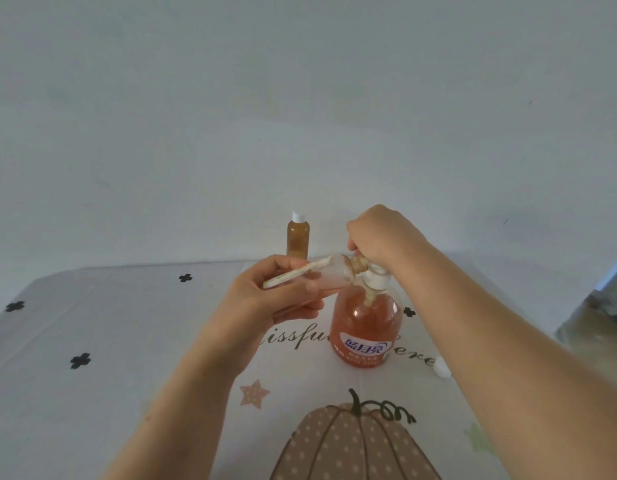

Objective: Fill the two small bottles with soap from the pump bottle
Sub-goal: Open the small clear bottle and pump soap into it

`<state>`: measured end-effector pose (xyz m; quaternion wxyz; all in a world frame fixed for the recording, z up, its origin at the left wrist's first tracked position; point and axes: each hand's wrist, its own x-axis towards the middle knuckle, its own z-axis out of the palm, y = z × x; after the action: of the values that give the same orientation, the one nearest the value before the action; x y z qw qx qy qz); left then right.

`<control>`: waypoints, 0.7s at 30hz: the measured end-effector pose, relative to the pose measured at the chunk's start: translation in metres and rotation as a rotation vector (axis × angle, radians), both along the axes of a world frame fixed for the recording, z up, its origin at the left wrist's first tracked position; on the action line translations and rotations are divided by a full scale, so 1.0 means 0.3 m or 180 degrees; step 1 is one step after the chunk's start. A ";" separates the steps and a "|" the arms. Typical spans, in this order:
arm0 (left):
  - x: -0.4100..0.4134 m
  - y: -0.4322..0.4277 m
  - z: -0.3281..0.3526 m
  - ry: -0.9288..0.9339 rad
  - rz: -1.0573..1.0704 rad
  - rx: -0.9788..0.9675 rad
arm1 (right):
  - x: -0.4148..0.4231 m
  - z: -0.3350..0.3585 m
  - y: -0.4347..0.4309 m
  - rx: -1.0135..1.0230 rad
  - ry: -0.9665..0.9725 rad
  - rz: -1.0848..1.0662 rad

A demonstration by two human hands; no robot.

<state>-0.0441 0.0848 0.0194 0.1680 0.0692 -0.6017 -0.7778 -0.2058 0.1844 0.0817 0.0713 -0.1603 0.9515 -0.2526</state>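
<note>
Standing near the middle of the patterned tablecloth (127, 323), the pump bottle (366, 327) is upright and mostly full of orange soap, its blue and white label facing me. The person's right hand (380, 237) sits on top of it, fingers curled down together over the white pump head (374, 271) and clasping it, knuckles up.

The left hand (283, 292) holds a clear small bottle (331, 277) tipped nearly onto its side. Thumb and fingers wrap round its lower body, where a pale label edge shows, and the open mouth is pressed against the pump's nozzle. A thick tan coil of soap (357, 263) bulges right at that join, and a strand of it runs down the big bottle's neck. The tilted bottle still looks almost empty, with only a thin smear inside.

Behind the left hand, at the far edge of the table, a second small bottle (297, 237) stands upright against the pale wall, well apart from the others, filled brown to the shoulder and closed with a white cap.

To the right of the pump bottle, half hidden by the right forearm, a small white piece (440, 367) lies on the cloth; it is probably the loose cap. A printed pumpkin (352, 441) and a star (253, 393) decorate the near side.
</note>
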 end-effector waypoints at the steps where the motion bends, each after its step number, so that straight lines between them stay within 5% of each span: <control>1: 0.002 0.000 -0.001 0.0007 0.0001 -0.0006 | 0.003 0.000 0.001 0.0000 0.0003 0.0008; 21: 0.015 0.011 0.015 0.0108 -0.0056 0.0059 | 0.043 0.053 0.016 0.0117 0.0100 0.0101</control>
<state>-0.0394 0.0880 0.0240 0.1707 0.0524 -0.5922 -0.7858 -0.1928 0.1893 0.0976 0.0633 -0.1779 0.9544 -0.2314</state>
